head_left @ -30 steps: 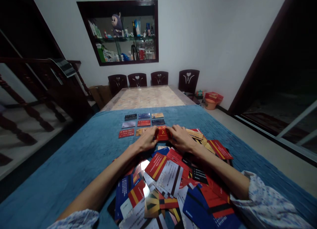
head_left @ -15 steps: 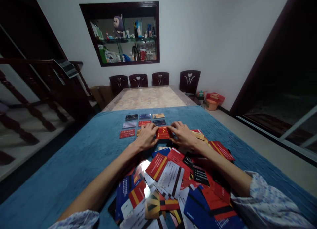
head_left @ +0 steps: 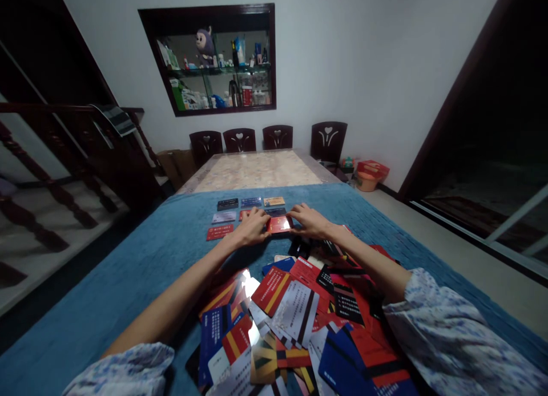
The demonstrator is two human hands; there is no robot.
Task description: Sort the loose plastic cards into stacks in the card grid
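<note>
A red card [head_left: 279, 224] lies between my two hands at the near right of the rows of cards. My left hand [head_left: 252, 227] pinches its left edge, and my right hand [head_left: 309, 220] holds its right edge. Beyond my fingers lie a black card [head_left: 228, 203], a blue card [head_left: 250, 202] and a gold card [head_left: 274, 201]. To the left are a silver card [head_left: 224, 217] and another red card [head_left: 220, 232]. My left hand partly covers a red card in the middle row. A dark blue card [head_left: 276, 211] sits just behind the held one.
A loose heap of cards [head_left: 295, 310] spreads over the blue cloth [head_left: 141, 276] under my forearms. Past the cloth is the bare tabletop [head_left: 261, 168]. Dark chairs [head_left: 329, 142] stand at the far end, and a wooden railing [head_left: 47, 173] is on the left.
Both hands have moved slightly away from me with the red card, which now sits closer to the dark blue card and catches the light. My right forearm has shifted left.
</note>
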